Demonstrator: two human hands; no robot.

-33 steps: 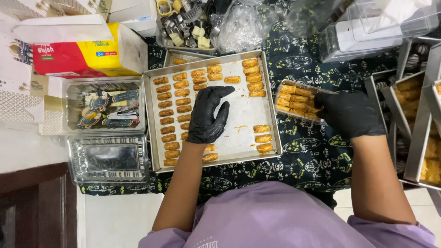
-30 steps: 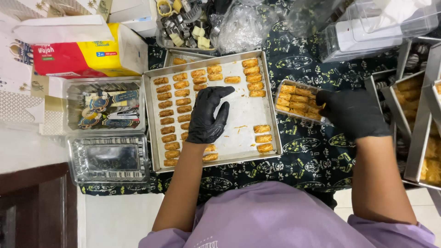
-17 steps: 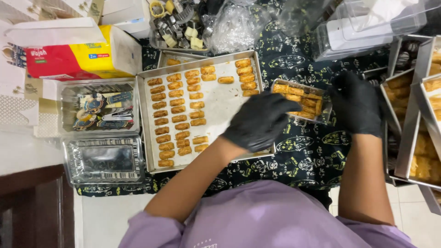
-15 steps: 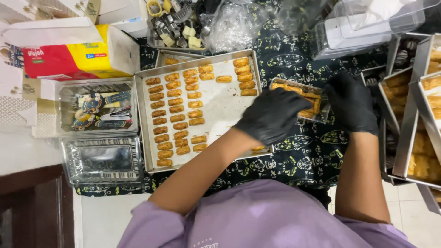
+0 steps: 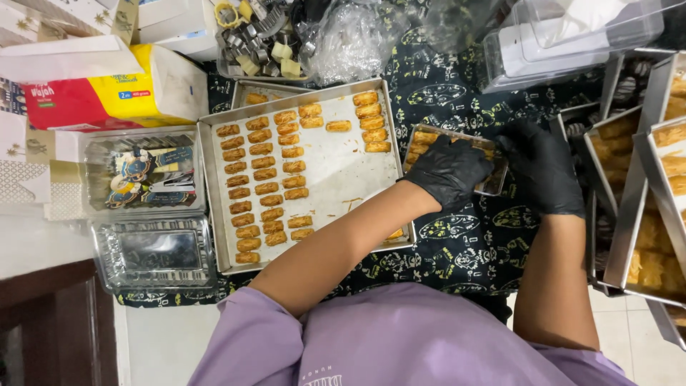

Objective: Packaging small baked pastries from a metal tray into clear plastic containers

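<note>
A metal baking tray (image 5: 336, 182) holds rows of small golden pastries (image 5: 263, 187) on its left half and a few at its top right. Just right of it, a small clear plastic container (image 5: 427, 138) is partly filled with the same pastries. My left hand (image 5: 450, 171), in a black glove, reaches across the tray and lies over the container's middle with its fingers curled down, so whatever is under them is hidden. My right hand (image 5: 543, 171), also gloved, grips the container's right end.
A red and yellow tissue box (image 5: 107, 93) sits at the far left. Below it are a clear box of labels (image 5: 143, 175) and an empty clear box (image 5: 153, 250). Metal cutters (image 5: 261, 36) lie behind the tray. Stacked pastry trays (image 5: 643, 186) stand at the right.
My left hand has left the baking tray's middle and moved right, onto the clear container. My right hand stays at the container's right end. The view has shifted slightly.
</note>
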